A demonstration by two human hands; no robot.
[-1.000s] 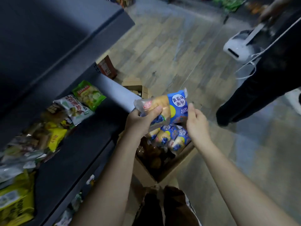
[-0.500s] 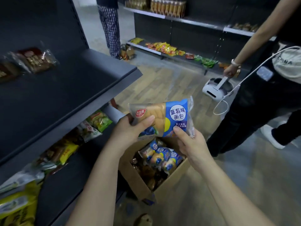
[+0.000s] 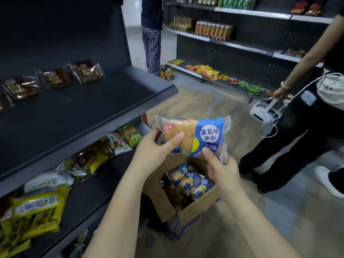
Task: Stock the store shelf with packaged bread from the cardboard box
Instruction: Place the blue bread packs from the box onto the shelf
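Head view. Gripping bread packet (image 3: 193, 136) at both ends: left hand (image 3: 154, 148) curled round the loaf, right hand (image 3: 221, 170) pinching the lower corner. Below the grip, cardboard box (image 3: 195, 211); leftward, shelf (image 3: 111, 101). Likely light, squashy, slippery; hold loosely by the sides.

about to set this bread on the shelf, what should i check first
1. Left hand grips the bread at its left end: ok.
2. Right hand pinches its lower right corner: ok.
3. Bread held above the box, apart from it: ok.
4. Bare room on the shelf in front of the brown packs: ok.
5. Bread's seal intact: cannot tell.
6. Bystander stands to the right, away from the shelf: ok.
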